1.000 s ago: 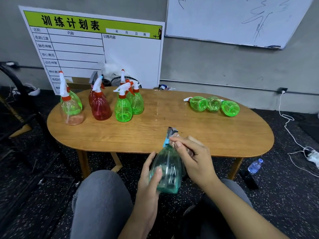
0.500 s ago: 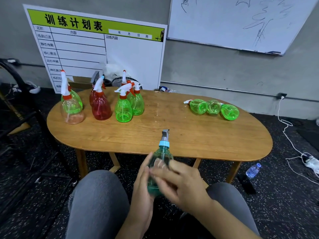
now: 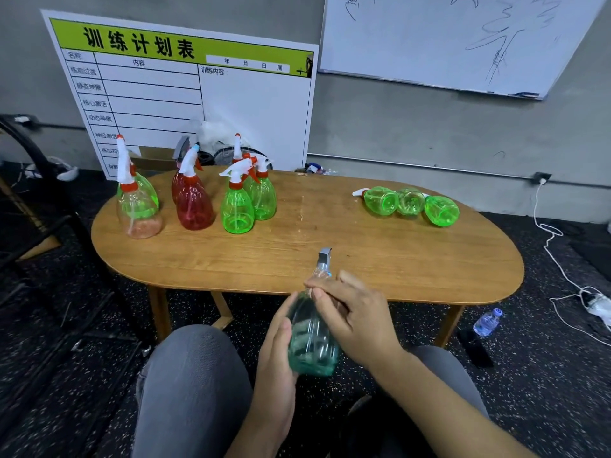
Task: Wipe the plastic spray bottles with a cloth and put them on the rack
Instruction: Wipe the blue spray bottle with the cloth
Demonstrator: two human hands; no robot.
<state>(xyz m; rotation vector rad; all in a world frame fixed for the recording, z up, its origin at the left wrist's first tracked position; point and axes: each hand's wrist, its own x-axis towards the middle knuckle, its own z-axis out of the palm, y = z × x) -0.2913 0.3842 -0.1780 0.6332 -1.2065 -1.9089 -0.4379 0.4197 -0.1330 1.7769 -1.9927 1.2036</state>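
While my left hand (image 3: 281, 345) grips the teal bottle (image 3: 312, 338) off the worktop's (image 3: 413, 259) near edge, my right hand (image 3: 350, 312), up from its belly, pinches its neck: wiping continues, rack unseen.

The teal bottle (image 3: 312, 338) I hold is clear, glossy plastic with ribbed sides and a dull grey nozzle. The table (image 3: 380, 256) is smooth, satin-finished wood with visible grain. The green bottles (image 3: 410, 203) lying on it are shiny translucent plastic. The floor (image 3: 545, 375) looks matt, rough and speckled. My trousers (image 3: 191, 391) are soft grey cloth.
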